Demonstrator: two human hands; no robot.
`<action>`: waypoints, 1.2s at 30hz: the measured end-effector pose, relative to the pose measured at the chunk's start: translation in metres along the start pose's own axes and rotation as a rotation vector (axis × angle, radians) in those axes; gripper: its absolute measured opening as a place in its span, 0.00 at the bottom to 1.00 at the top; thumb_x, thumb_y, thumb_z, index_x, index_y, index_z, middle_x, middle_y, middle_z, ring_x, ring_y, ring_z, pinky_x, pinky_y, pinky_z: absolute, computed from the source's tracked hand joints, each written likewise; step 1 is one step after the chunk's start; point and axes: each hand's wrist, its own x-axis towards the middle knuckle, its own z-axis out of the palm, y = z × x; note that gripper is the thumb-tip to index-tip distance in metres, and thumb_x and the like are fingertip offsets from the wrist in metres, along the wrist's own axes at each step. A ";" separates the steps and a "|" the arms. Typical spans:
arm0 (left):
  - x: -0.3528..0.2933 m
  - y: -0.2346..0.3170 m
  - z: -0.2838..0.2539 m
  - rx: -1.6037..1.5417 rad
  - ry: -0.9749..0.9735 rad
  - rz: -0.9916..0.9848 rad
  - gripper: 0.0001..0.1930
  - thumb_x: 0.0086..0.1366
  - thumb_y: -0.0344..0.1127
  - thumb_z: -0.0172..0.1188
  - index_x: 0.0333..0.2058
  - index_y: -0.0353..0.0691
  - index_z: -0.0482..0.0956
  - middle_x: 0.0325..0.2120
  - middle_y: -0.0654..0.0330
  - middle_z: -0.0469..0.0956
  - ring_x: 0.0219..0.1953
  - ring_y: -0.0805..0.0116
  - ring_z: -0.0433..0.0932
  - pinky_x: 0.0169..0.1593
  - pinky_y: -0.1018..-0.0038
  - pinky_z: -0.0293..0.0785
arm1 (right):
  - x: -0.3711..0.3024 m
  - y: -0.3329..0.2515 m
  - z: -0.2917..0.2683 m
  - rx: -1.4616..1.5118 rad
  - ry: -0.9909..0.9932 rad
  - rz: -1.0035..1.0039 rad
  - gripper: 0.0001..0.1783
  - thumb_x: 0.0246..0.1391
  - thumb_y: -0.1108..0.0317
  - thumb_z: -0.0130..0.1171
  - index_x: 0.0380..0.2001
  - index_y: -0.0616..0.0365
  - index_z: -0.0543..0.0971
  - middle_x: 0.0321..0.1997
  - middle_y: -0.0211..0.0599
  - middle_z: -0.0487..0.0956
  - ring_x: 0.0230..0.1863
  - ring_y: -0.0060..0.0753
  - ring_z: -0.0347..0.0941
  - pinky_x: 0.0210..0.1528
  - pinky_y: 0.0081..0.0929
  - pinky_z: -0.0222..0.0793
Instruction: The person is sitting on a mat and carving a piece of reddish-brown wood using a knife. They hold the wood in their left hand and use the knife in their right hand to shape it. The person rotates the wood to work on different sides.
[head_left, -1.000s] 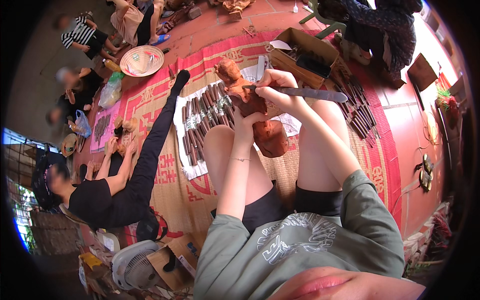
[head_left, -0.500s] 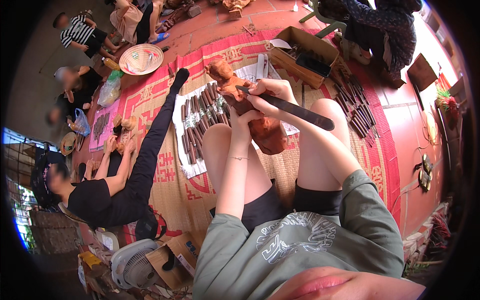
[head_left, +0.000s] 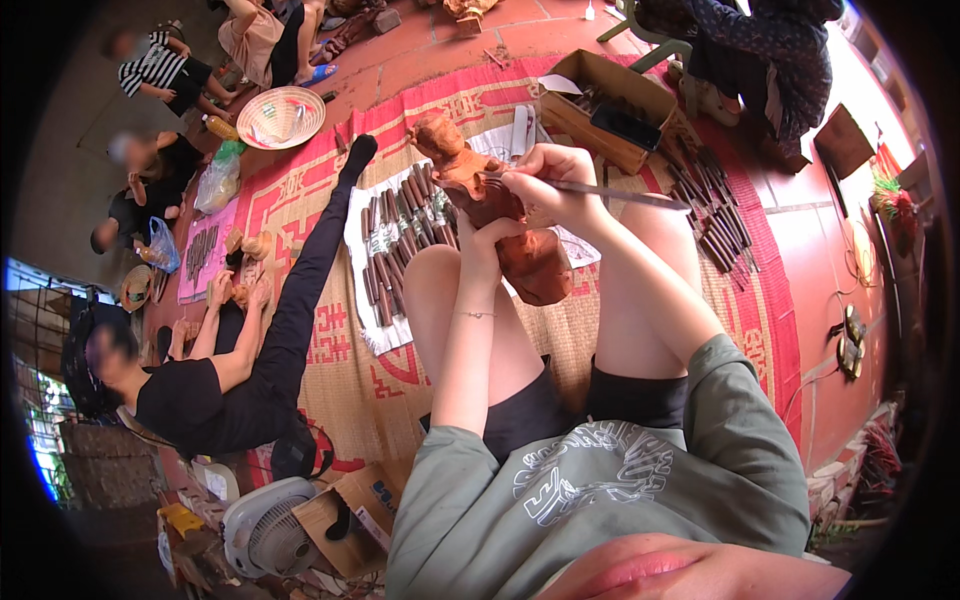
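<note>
A reddish-brown carved wooden figure (head_left: 538, 266) leans between my knees, its head end pointing away and to the left. My left hand (head_left: 486, 246) is closed round its middle. In my right hand (head_left: 560, 180) is a long, flat, dark file (head_left: 635, 194), gripped near its far end and seen almost edge-on. The file's tip rests at the figure's upper body, and its other end sticks out to the right over my right thigh. My right fingers partly cover the contact spot.
Wooden-handled carving tools (head_left: 400, 230) lie on a white cloth to the left; several more (head_left: 712, 215) lie at the right. Beyond stands a cardboard box (head_left: 610, 105) with a dark phone on it. A co-worker (head_left: 190, 385) sits at left, one leg stretched across the mat (head_left: 350, 400).
My right hand has turned the file from its broad face to its narrow edge, and its free end has risen. The left hand stays on the figure, which has barely shifted.
</note>
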 end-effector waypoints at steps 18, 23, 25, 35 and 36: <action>0.001 0.001 0.002 0.021 0.019 -0.044 0.17 0.39 0.22 0.52 0.34 0.29 0.71 0.24 0.55 0.73 0.25 0.65 0.75 0.33 0.74 0.74 | 0.012 -0.012 -0.011 0.381 0.124 0.282 0.10 0.49 0.70 0.58 0.18 0.53 0.68 0.17 0.29 0.70 0.15 0.15 0.62 0.15 0.10 0.53; 0.000 0.003 0.001 -0.021 0.047 -0.131 0.17 0.41 0.24 0.51 0.35 0.28 0.71 0.26 0.53 0.73 0.28 0.64 0.75 0.35 0.71 0.76 | 0.010 -0.009 -0.007 0.215 0.014 0.169 0.08 0.47 0.74 0.57 0.20 0.57 0.69 0.20 0.29 0.72 0.18 0.14 0.63 0.17 0.11 0.56; -0.001 0.004 0.004 -0.038 0.084 -0.123 0.16 0.42 0.24 0.51 0.34 0.28 0.71 0.25 0.53 0.73 0.27 0.64 0.75 0.35 0.72 0.76 | 0.009 -0.004 -0.009 0.141 -0.056 0.139 0.08 0.47 0.76 0.58 0.21 0.58 0.69 0.21 0.29 0.73 0.18 0.13 0.63 0.18 0.11 0.58; 0.005 0.004 0.003 -0.233 0.047 -0.138 0.11 0.43 0.22 0.52 0.30 0.30 0.71 0.20 0.58 0.71 0.19 0.68 0.72 0.26 0.77 0.72 | 0.000 -0.003 -0.008 -0.281 -0.169 0.026 0.07 0.45 0.75 0.59 0.19 0.66 0.72 0.20 0.31 0.75 0.23 0.12 0.69 0.22 0.12 0.64; 0.005 0.004 0.001 -0.223 0.057 -0.151 0.10 0.43 0.22 0.52 0.30 0.30 0.71 0.20 0.58 0.71 0.19 0.69 0.72 0.26 0.77 0.71 | 0.000 -0.002 -0.010 -0.292 -0.189 0.019 0.07 0.45 0.77 0.58 0.19 0.65 0.71 0.21 0.31 0.75 0.23 0.12 0.69 0.23 0.11 0.64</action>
